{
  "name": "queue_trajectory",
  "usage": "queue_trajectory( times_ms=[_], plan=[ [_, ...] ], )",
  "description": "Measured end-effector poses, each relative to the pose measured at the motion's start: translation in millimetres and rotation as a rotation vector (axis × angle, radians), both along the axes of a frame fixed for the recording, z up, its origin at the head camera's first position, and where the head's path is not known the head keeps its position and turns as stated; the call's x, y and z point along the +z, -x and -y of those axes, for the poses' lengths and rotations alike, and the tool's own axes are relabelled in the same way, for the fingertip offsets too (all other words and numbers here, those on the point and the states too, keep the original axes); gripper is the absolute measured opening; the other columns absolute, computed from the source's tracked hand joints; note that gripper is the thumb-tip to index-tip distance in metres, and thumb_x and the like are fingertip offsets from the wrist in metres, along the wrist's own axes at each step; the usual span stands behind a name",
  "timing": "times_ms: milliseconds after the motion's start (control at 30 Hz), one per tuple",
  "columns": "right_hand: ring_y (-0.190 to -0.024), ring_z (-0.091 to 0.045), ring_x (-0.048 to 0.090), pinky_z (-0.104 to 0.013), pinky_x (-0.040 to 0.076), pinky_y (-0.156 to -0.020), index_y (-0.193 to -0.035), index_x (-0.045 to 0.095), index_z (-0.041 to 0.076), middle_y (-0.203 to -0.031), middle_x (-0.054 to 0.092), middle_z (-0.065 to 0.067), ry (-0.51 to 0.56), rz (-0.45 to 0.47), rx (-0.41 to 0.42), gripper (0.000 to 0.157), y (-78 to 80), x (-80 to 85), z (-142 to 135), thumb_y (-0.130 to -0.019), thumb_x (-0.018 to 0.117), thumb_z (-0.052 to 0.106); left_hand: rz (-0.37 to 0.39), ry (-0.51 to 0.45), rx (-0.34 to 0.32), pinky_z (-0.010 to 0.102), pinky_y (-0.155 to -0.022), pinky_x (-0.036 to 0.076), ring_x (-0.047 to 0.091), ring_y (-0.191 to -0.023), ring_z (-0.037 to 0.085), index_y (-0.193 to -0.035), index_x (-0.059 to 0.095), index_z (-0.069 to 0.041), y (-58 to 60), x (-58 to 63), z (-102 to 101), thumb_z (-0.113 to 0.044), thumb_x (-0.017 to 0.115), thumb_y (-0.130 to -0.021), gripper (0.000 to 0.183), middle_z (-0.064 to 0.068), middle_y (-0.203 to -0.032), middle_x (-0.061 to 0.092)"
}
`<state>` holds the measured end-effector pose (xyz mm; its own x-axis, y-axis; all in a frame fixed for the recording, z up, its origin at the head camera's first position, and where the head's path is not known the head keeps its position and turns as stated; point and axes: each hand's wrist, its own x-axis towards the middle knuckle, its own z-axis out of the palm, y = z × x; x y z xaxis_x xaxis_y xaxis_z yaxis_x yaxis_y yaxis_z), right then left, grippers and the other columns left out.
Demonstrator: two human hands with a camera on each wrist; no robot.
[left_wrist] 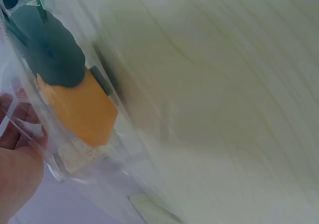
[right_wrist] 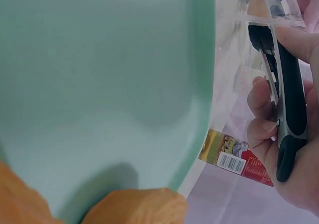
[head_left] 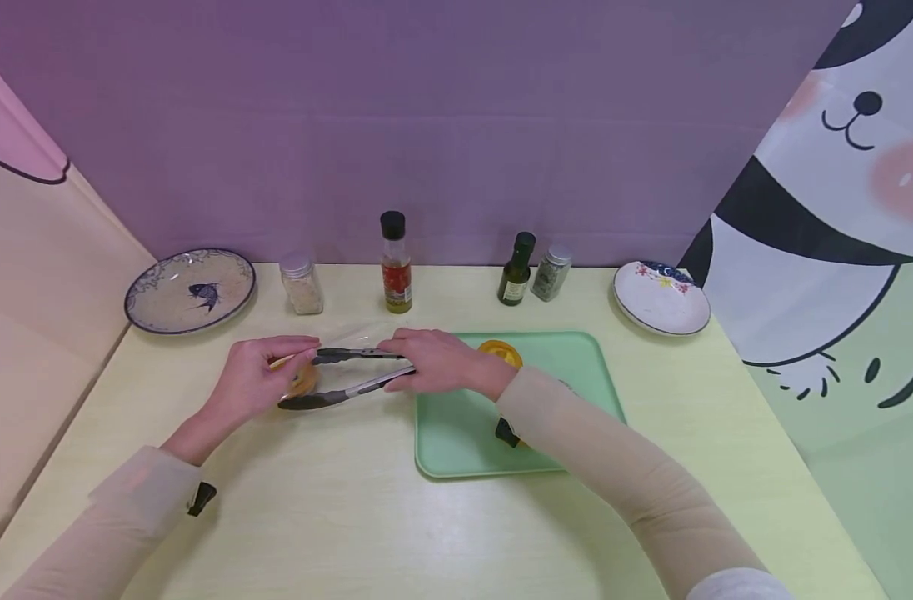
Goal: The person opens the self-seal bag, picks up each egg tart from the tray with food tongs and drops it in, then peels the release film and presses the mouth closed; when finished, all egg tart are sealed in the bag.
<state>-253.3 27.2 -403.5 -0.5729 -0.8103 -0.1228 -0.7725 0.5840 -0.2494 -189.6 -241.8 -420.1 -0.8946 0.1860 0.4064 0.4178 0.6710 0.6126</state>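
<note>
My left hand (head_left: 257, 379) pinches a clear plastic bag (head_left: 362, 335) at the left of the tray. In my right hand (head_left: 445, 360) is a pair of tongs (head_left: 366, 387) with dark tips, gripped by the handles and pointing left into the bag. Between the tong tips sits an orange-brown, bread-like piece (left_wrist: 82, 109), seen through the plastic in the left wrist view; in the head view my left fingers partly hide it. More golden bread-like pieces (right_wrist: 137, 206) lie on the green tray (head_left: 456, 454), partly behind my right forearm.
Along the back stand a blue-rimmed plate (head_left: 164, 292), a jar of pale grains (head_left: 302, 287), a red-labelled bottle (head_left: 396, 275), a small dark bottle (head_left: 516, 275), a jar of dark flakes (head_left: 551, 275) and a small white plate (head_left: 655, 304). A purple cloth wall (head_left: 456, 133) rises behind.
</note>
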Motion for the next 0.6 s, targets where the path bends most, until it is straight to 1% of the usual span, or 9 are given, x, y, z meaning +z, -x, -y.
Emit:
queue_trajectory(
  times_ms=[100, 167, 233, 300, 367, 400, 467, 500, 600],
  plan=[
    [-0.095, -0.006, 0.05, -0.027, 0.046, -0.083, -0.138, 0.046, 0.022, -0.118, 0.054, 0.007, 0.003, 0.01, -0.008, 0.061, 0.2, -3.3, 2.7, -0.087, 0.057, 0.054, 0.005, 0.002, -0.002, -0.002, -0.082, 0.036, 0.066, -0.098, 0.029, -0.099, 0.074, -0.005, -0.2, -0.7, 0.0, -0.007, 0.069, -0.084, 0.016, 0.008, -0.102, 0.072],
    [-0.095, -0.006, 0.05, -0.027, 0.045, -0.082, -0.138, 0.046, 0.022, -0.118, 0.054, 0.007, 0.009, 0.019, -0.014, 0.061, 1.0, -4.6, 4.5, -0.087, 0.057, 0.054, -0.001, 0.003, 0.0, -0.001, -0.081, 0.037, 0.066, -0.098, 0.026, -0.099, 0.074, -0.005, 0.2, -1.3, -0.3, -0.007, 0.069, -0.084, 0.016, 0.007, -0.101, 0.072],
    [-0.094, -0.007, 0.049, -0.026, 0.045, -0.08, -0.138, 0.046, 0.022, -0.118, 0.055, 0.006, 0.016, 0.03, -0.016, 0.061, 1.5, -6.1, 6.8, -0.087, 0.057, 0.053, -0.005, -0.003, 0.0, 0.001, -0.074, 0.042, 0.067, -0.096, 0.018, -0.098, 0.074, -0.005, 0.5, -2.3, -0.7, -0.007, 0.07, -0.083, 0.016, 0.006, -0.101, 0.072],
    [-0.093, -0.007, 0.049, -0.025, 0.045, -0.079, -0.138, 0.046, 0.021, -0.119, 0.055, 0.005, 0.019, 0.035, -0.015, 0.061, 1.8, -7.9, 9.1, -0.087, 0.057, 0.053, -0.003, -0.007, 0.002, 0.005, -0.066, 0.045, 0.064, -0.093, 0.005, -0.098, 0.075, -0.007, 0.8, -3.7, -1.0, -0.008, 0.07, -0.083, 0.016, 0.005, -0.101, 0.072],
    [-0.093, -0.006, 0.049, -0.024, 0.044, -0.078, -0.139, 0.044, 0.021, -0.119, 0.054, 0.006, 0.02, 0.032, -0.011, 0.062, 2.0, -9.4, 11.6, -0.088, 0.056, 0.053, -0.007, -0.01, 0.003, 0.01, -0.056, 0.046, 0.06, -0.089, -0.005, -0.098, 0.075, -0.008, 1.2, -5.3, -0.9, -0.008, 0.07, -0.083, 0.016, 0.005, -0.1, 0.072],
    [-0.092, -0.006, 0.049, -0.024, 0.044, -0.077, -0.14, 0.044, 0.02, -0.119, 0.054, 0.005, 0.023, 0.028, -0.008, 0.062, 2.0, -10.0, 13.0, -0.088, 0.056, 0.053, -0.013, -0.013, -0.001, 0.013, -0.052, 0.044, 0.059, -0.086, -0.008, -0.098, 0.075, -0.008, 1.3, -5.7, -0.8, -0.008, 0.07, -0.083, 0.016, 0.006, -0.099, 0.072],
    [-0.09, -0.007, 0.049, -0.024, 0.043, -0.076, -0.14, 0.044, 0.02, -0.117, 0.055, 0.005, 0.031, 0.021, -0.005, 0.062, 1.8, -9.9, 15.6, -0.088, 0.056, 0.053, -0.026, -0.01, -0.004, 0.015, -0.049, 0.042, 0.057, -0.084, -0.01, -0.098, 0.075, -0.008, 1.8, -6.5, -0.5, -0.007, 0.07, -0.083, 0.016, 0.007, -0.099, 0.072],
    [-0.089, -0.008, 0.049, -0.024, 0.043, -0.075, -0.139, 0.044, 0.02, -0.116, 0.055, 0.004, 0.035, 0.018, -0.005, 0.062, 1.6, -9.3, 16.9, -0.088, 0.056, 0.053, -0.03, -0.01, -0.005, 0.015, -0.049, 0.041, 0.058, -0.084, -0.009, -0.098, 0.075, -0.008, 2.1, -6.7, -0.3, -0.007, 0.07, -0.083, 0.016, 0.007, -0.099, 0.072],
    [-0.088, -0.009, 0.049, -0.025, 0.042, -0.074, -0.139, 0.046, 0.02, -0.114, 0.056, 0.003, 0.047, 0.019, -0.011, 0.061, 1.1, -7.3, 21.5, -0.088, 0.056, 0.052, -0.045, 0.0, -0.002, 0.013, -0.053, 0.041, 0.063, -0.086, -0.001, -0.097, 0.075, -0.008, 2.6, -6.1, -0.7, -0.007, 0.071, -0.082, 0.015, 0.006, -0.098, 0.072]
  ],
)
